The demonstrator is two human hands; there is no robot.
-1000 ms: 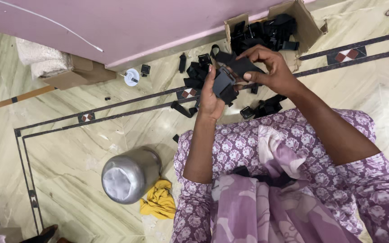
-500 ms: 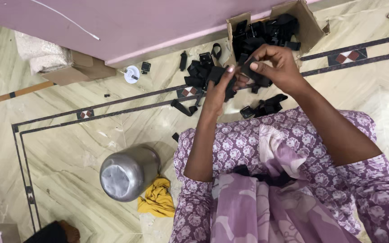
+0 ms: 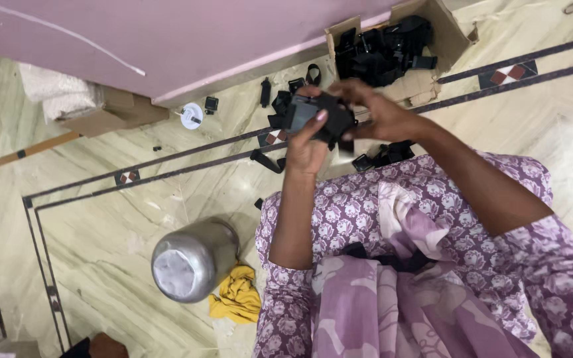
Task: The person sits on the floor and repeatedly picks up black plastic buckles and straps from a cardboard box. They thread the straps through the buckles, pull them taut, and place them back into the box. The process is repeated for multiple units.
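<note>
Looking down at a marble floor: a steel pot stands at the left with a yellow cloth just beside it. At centre, the left hand and right hand are raised together, both clamped on a black plastic part. Beyond them, a cardboard box of similar black parts sits by the pink wall.

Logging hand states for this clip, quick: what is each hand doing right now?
Left hand: closed on the black plastic part.
Right hand: fingers closed on the same black plastic part, from the other side.
</note>
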